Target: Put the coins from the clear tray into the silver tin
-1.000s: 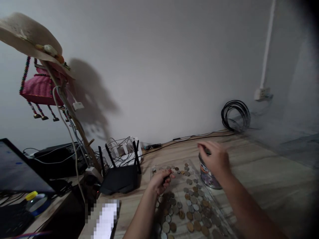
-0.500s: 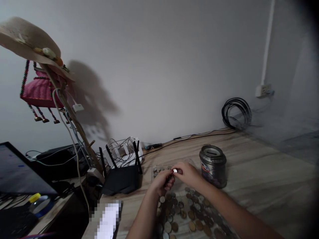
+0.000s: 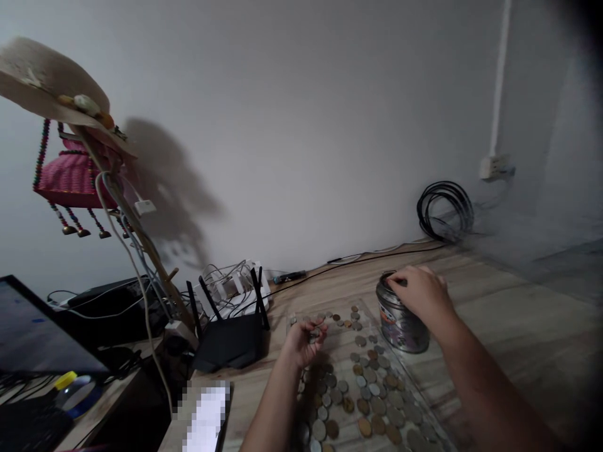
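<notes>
My left hand (image 3: 307,342) is turned palm up with curled fingers, cradling a few coins (image 3: 315,333) above the near part of a clear plastic tray (image 3: 372,309). My right hand (image 3: 421,292) reaches over a round metal coin tin (image 3: 400,329), its fingertips pinched together at the lid. The hand covers most of the lid, and whatever is between the fingertips is hidden. Many silver and brass-coloured coins (image 3: 378,424) lie spread across the tray, left of and in front of the tin.
A black router (image 3: 230,342) with upright antennas sits left of the tray. Nearer me lies a phone-like slab with a blurred screen (image 3: 205,417). Coiled black cable (image 3: 445,211) leans on the wall, and a thin cable runs along the table's back edge.
My right hand has left my left hand, where it pinched a shiny coin, and moved right onto the tin's lid. My left hand has turned palm up, showing coins in it.
</notes>
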The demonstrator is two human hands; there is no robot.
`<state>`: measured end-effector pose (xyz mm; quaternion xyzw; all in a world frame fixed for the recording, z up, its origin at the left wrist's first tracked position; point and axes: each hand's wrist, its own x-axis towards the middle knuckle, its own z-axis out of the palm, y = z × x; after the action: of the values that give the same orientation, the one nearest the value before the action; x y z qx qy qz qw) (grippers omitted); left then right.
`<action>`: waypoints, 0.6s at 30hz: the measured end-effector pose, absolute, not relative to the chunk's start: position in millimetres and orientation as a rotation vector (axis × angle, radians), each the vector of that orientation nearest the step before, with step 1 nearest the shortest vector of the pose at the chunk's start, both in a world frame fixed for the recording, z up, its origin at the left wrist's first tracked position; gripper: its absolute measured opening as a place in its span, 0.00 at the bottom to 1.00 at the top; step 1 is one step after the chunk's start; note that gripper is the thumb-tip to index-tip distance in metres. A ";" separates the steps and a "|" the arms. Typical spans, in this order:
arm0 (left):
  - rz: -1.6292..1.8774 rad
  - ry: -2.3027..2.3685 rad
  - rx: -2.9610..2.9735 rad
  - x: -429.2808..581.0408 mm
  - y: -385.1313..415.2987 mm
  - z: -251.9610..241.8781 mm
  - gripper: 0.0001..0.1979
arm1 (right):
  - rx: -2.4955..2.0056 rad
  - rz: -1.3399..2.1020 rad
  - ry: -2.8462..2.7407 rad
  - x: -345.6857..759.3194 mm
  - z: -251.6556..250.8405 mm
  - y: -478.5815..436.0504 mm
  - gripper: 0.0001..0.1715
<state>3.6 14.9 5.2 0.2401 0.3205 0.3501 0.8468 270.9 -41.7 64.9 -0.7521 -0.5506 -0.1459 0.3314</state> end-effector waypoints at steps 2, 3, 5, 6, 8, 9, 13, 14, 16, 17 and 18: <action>0.771 0.695 0.515 4.6 13.0 6.0 0.17 | -1.971 -0.392 -1.415 268.7 62.7 -40.5 0.15; 0.782 0.702 0.523 5.2 11.8 6.7 0.19 | -1.971 -0.403 -1.403 267.2 62.3 -40.5 0.16; 0.780 0.706 0.546 6.3 9.6 8.6 0.20 | -1.979 -0.423 -1.382 265.1 62.4 -41.1 0.15; 0.770 0.710 0.559 6.6 8.7 9.7 0.20 | -1.988 -0.426 -1.372 264.5 62.7 -41.4 0.15; 0.749 0.722 0.591 6.8 7.5 11.6 0.19 | -2.007 -0.420 -1.358 264.6 63.5 -41.9 0.14; 0.737 0.732 0.612 6.8 7.2 12.2 0.18 | -2.003 -0.418 -1.358 265.2 64.1 -42.3 0.14; 0.701 0.768 0.726 7.2 7.2 10.9 0.14 | -1.874 -0.521 -1.287 275.9 66.9 -45.1 0.15; 0.703 0.766 0.763 7.5 7.3 9.8 0.12 | -1.837 -0.551 -1.247 281.3 67.0 -45.5 0.15; 0.717 0.752 0.830 8.3 7.7 7.6 0.09 | -1.784 -0.525 -1.233 295.0 65.5 -44.1 0.14; 0.718 0.747 0.854 8.7 7.9 6.6 0.08 | -1.766 -0.473 -1.264 302.6 63.9 -41.8 0.14; 0.714 0.747 0.871 9.1 8.2 5.7 0.08 | -1.753 -0.414 -1.305 310.0 61.8 -38.5 0.14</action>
<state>9.1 8.2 5.7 0.4031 0.3456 0.3305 0.7803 310.0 -38.5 61.8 -0.7068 -0.5259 -0.1669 0.4427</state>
